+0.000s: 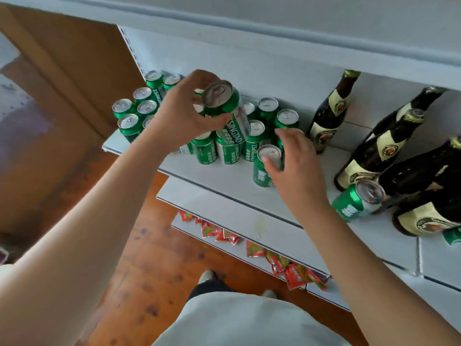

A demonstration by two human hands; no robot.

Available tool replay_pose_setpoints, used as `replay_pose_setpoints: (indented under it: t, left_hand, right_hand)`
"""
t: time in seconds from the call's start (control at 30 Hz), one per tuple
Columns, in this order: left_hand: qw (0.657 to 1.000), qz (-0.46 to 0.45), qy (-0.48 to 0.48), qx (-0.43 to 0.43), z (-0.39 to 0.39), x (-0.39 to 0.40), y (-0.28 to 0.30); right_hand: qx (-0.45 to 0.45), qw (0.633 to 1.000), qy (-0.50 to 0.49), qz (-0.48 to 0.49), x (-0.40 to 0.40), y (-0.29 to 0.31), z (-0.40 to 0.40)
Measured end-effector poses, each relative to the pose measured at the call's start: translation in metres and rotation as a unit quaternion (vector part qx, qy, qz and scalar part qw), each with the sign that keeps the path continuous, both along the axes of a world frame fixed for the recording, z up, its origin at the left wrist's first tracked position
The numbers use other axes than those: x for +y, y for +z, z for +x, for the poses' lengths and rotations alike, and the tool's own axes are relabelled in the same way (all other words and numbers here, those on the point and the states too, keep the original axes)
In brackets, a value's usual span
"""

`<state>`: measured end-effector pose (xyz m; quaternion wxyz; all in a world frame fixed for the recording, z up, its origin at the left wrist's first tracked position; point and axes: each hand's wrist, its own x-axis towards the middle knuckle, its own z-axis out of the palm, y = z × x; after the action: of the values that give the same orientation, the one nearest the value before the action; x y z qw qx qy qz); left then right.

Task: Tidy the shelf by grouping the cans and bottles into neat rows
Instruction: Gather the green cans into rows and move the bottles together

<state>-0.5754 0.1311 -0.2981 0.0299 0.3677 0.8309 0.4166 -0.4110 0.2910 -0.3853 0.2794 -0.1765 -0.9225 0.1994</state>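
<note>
I judge these premises to be a small shop. White metal retail shelving (224,176) with a slotted upright (128,46) carries many identical green Tsingtao beer cans (139,108) and dark beer bottles (329,113); red snack sachets (287,265) line a lower tier above wooden flooring (139,270).

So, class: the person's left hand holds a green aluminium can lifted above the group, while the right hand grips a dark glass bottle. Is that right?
Not quite. In the head view, the right hand has its fingers on a green aluminium can standing on the shelf, not a dark glass bottle. The left hand does hold a lifted can.
</note>
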Motion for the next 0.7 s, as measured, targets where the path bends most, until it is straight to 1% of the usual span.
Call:
replay_pose_setpoints:
  t: [0.1, 0.23, 0.3, 0.37, 0.43, 0.47, 0.57, 0.7]
  left_hand:
    - [0.999, -0.043, 0.014, -0.005, -0.003, -0.024, -0.033]
    - [0.991, -0.126, -0.024, -0.034, 0.004, -0.030, -0.094]
    - [0.990, -0.135, -0.031, -0.038, 0.007, -0.025, -0.117]
    - [0.991, -0.130, -0.014, -0.030, 0.006, -0.018, -0.130]
    - [0.993, -0.114, -0.008, -0.019, 0.003, -0.009, -0.134]
    - [0.994, -0.111, -0.009, -0.010, 0.002, -0.005, -0.135]
    - [0.992, -0.116, -0.019, 0.040, 0.005, -0.001, -0.140]
    - [0.980, -0.138, -0.003, 0.143, 0.008, -0.004, -0.146]
  right_hand:
    - [-0.064, 0.997, 0.009, 0.031, -0.016, -0.018, -0.024]
    - [-0.156, 0.983, -0.026, 0.089, -0.028, -0.037, -0.040]
    - [-0.189, 0.974, -0.061, 0.105, -0.030, -0.045, -0.044]
    - [-0.198, 0.970, -0.076, 0.116, -0.029, -0.048, -0.046]
    - [-0.195, 0.972, -0.087, 0.097, -0.027, -0.047, -0.048]
    - [-0.192, 0.973, -0.096, 0.089, -0.026, -0.046, -0.047]
    - [-0.191, 0.968, -0.119, 0.112, -0.021, -0.045, -0.040]
    - [-0.211, 0.966, -0.096, 0.112, -0.013, -0.039, -0.034]
